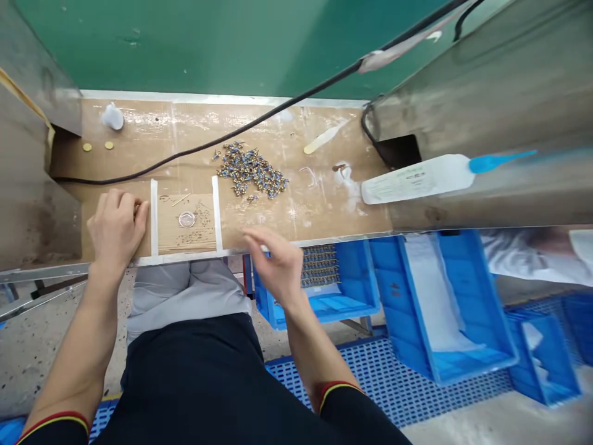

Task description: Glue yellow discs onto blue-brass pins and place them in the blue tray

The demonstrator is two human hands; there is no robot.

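Observation:
My left hand (115,227) rests on the cardboard-covered bench, left of a white strip (154,217). Its fingers are curled closed, and a small dark spot shows by the thumb; what it holds, if anything, is hidden. Over the bench's front edge is my right hand (277,262), thumb and fingers pinched together. A tiny white bit shows between them, too small to name. Between the hands, a small clear round disc (186,219) lies on a board (185,242) marked with dark specks. Beyond my right hand spreads a pile of small brass-and-blue parts (250,170).
A black cable (259,120) crosses above the bench. A white bottle with a blue nozzle (417,179) lies at right, near a pale stick-like tool (324,137). A white cap (112,116) stands back left. Blue bins (463,309) sit below; another person's sleeve (532,256) shows at right.

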